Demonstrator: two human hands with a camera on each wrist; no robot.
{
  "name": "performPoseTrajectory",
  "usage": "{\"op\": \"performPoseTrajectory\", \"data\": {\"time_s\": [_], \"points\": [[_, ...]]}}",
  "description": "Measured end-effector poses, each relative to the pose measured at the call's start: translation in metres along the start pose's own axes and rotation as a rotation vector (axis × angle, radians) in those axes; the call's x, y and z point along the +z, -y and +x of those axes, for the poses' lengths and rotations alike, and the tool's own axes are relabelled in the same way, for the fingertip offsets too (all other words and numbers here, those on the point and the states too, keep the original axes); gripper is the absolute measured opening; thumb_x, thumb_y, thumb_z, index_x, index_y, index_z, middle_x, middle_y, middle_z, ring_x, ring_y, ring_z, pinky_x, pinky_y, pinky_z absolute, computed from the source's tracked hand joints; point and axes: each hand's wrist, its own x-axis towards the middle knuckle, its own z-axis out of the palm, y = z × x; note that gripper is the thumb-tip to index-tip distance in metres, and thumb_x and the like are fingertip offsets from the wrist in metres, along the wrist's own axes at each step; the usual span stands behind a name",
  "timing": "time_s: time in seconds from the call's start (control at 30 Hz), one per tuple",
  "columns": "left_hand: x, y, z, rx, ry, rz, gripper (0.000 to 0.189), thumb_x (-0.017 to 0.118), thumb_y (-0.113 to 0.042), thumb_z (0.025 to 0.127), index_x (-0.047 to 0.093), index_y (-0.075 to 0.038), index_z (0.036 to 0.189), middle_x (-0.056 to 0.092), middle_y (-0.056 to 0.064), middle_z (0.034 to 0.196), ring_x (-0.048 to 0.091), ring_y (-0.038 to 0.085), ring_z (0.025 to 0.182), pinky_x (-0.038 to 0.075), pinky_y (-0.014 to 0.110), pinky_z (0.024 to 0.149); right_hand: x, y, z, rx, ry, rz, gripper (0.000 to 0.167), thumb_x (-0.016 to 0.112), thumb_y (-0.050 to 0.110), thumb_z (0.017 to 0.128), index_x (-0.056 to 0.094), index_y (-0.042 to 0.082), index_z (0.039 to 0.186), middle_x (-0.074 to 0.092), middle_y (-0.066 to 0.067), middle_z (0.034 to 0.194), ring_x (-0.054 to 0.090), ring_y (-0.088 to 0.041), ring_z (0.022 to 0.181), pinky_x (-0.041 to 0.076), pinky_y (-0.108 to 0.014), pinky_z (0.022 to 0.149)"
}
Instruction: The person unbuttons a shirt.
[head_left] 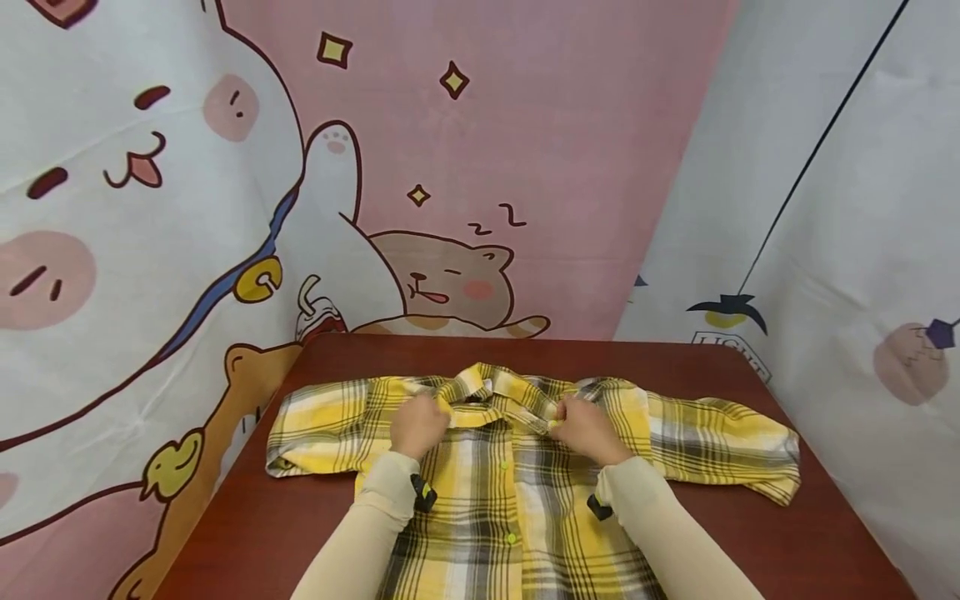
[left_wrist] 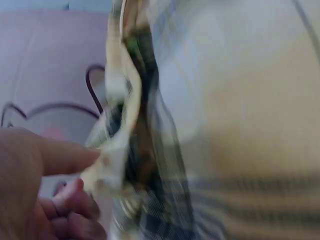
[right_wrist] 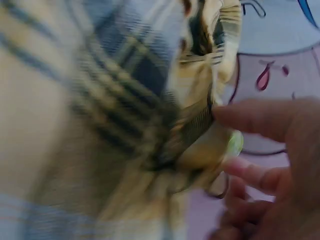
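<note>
Shirt (head_left: 476,483) in yellow, grey and white plaid, 2 sleeves (head_left: 322,425) outstretched

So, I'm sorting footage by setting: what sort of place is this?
Probably an indoor work corner, perhaps set up for filming: a dark reddish-brown table bears a yellow-and-grey plaid shirt, and wrinkled pink-and-white cartoon-printed hangings stand behind and beside it.

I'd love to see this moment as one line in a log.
left hand: pinches collar | right hand: pinches collar's other side | plaid shirt: front up, sleeves spread sideways | surface: red-brown table
</note>
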Motion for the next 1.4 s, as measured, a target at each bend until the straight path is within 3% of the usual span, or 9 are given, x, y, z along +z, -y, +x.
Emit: {"op": "performPoseTrajectory", "data": {"time_s": [0.17, 0.33, 0.43, 0.53, 0.7, 0.83, 0.97, 1.1, 1.4], "points": [[0.009, -0.03, -0.005, 0.121, 0.023, -0.041, 0.04, 0.065, -0.028, 0.093, 0.047, -0.017, 0.059, 0.044, -0.003, 0.05, 0.04, 0.014, 0.041, 0.033, 0.03, 0.041, -0.001, 0.042, 0.011, -0.178, -0.124, -0.112, 0.045, 0.073, 0.033, 0.087, 0.063, 0.011, 0.124, 0.06, -0.007, 0.107, 0.056, -0.024, 0.089, 0.049, -0.045, 0.072], [0.028, -0.048, -0.01, 0.162, 0.16, -0.096, 0.05, 0.062, -0.028, 0.096, 0.044, -0.019, 0.05, 0.036, -0.006, 0.042, 0.031, 0.01, 0.035, 0.027, 0.026, 0.035, 0.029, 0.045, 0.029, -0.363, -0.136, -0.237, 0.029, 0.076, 0.023, 0.086, 0.07, 0.008, 0.11, 0.065, -0.008, 0.101, 0.06, -0.028, 0.093, 0.049, -0.047, 0.08], [0.041, -0.053, -0.012, 0.152, 0.196, -0.098, 0.051, 0.061, -0.029, 0.097, 0.042, -0.02, 0.05, 0.031, -0.008, 0.041, 0.027, 0.01, 0.035, 0.024, 0.025, 0.035, 0.044, 0.034, 0.035, -0.363, -0.114, -0.275, 0.009, 0.076, 0.017, 0.085, 0.07, 0.011, 0.082, 0.061, -0.001, 0.074, 0.058, -0.021, 0.069, 0.048, -0.04, 0.064], [0.05, -0.056, -0.013, 0.134, 0.187, -0.106, 0.052, 0.06, -0.03, 0.097, 0.04, -0.02, 0.051, 0.027, -0.007, 0.043, 0.025, 0.01, 0.036, 0.023, 0.026, 0.036, 0.047, 0.024, 0.035, -0.342, -0.111, -0.171, 0.028, 0.073, 0.009, 0.088, 0.059, 0.014, 0.063, 0.048, 0.003, 0.058, 0.043, -0.013, 0.052, 0.038, -0.035, 0.055], [0.052, -0.06, -0.011, 0.094, 0.114, -0.255, 0.052, 0.056, -0.039, 0.099, 0.049, -0.016, 0.053, 0.033, -0.005, 0.044, 0.028, 0.011, 0.037, 0.025, 0.027, 0.037, 0.036, 0.025, 0.031, -0.356, -0.204, 0.009, 0.015, 0.073, 0.011, 0.088, 0.07, 0.016, 0.074, 0.062, 0.006, 0.069, 0.053, -0.01, 0.057, 0.047, -0.033, 0.059], [0.048, -0.065, -0.01, 0.035, 0.076, -0.473, 0.048, 0.054, -0.046, 0.098, 0.068, -0.007, 0.075, 0.058, 0.004, 0.058, 0.045, 0.015, 0.044, 0.036, 0.029, 0.041, 0.027, 0.032, 0.028, -0.399, -0.256, 0.038, 0.007, 0.073, 0.016, 0.089, 0.076, 0.018, 0.083, 0.068, 0.006, 0.079, 0.062, -0.012, 0.069, 0.051, -0.033, 0.064], [0.046, -0.068, -0.009, -0.044, 0.097, -0.666, 0.043, 0.058, -0.045, 0.097, 0.072, -0.005, 0.092, 0.068, 0.012, 0.08, 0.061, 0.024, 0.059, 0.047, 0.033, 0.048, 0.023, 0.036, 0.024, -0.401, -0.261, 0.105, 0.006, 0.073, 0.017, 0.089, 0.077, 0.018, 0.084, 0.068, 0.007, 0.081, 0.062, -0.012, 0.073, 0.052, -0.034, 0.069], [0.05, -0.065, -0.005, -0.056, 0.119, -0.775, 0.03, 0.063, -0.031, 0.096, 0.071, -0.003, 0.088, 0.068, 0.014, 0.081, 0.063, 0.026, 0.063, 0.05, 0.034, 0.049, 0.023, 0.034, 0.018, -0.394, -0.245, 0.189, 0.008, 0.073, 0.015, 0.089, 0.075, 0.017, 0.081, 0.066, 0.009, 0.078, 0.059, -0.008, 0.068, 0.05, -0.031, 0.064], [0.05, -0.063, -0.005, 0.085, 0.052, -0.622, 0.02, 0.066, -0.014, 0.094, 0.071, -0.004, 0.079, 0.065, 0.004, 0.07, 0.057, 0.02, 0.056, 0.044, 0.03, 0.048, 0.023, 0.029, 0.012, -0.322, -0.145, 0.213, 0.015, 0.067, 0.013, 0.093, 0.064, 0.016, 0.079, 0.049, 0.008, 0.061, 0.042, -0.009, 0.05, 0.038, -0.027, 0.05]]}}
